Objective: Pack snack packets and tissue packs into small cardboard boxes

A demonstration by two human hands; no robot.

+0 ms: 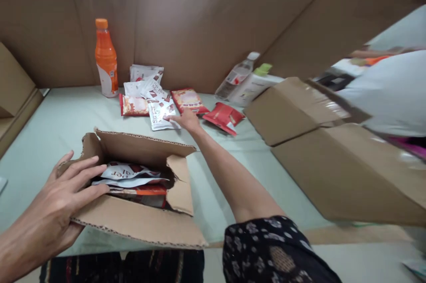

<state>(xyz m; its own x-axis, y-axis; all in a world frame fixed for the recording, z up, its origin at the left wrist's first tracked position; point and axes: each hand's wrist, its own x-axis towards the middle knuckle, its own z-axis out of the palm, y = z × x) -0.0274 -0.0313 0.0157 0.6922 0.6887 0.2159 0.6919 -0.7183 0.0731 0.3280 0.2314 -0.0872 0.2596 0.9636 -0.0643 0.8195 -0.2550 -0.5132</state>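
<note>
An open cardboard box (146, 225) sits at the table's front edge. Its left side is gripped by my left hand (71, 192), with fingers spread over the flap and the thumb low outside. White and red packets (129, 172) lie inside the box. My right hand (188, 119) stretches to the far side of the table and closes on the right edge of a white printed packet (161, 113); some of its fingers are hidden. Close by are a red and cream packet (189, 100), a red packet (224, 117), another red packet (135, 106) and more white packets (145, 73).
An orange drink bottle (106, 63) stands at the back left. Leaning at the back right are a clear bottle (237, 77) and a white bottle with a green cap (254, 87). Cardboard boxes (313, 141) take up the right side; a person in pale clothing (392, 92) is beyond.
</note>
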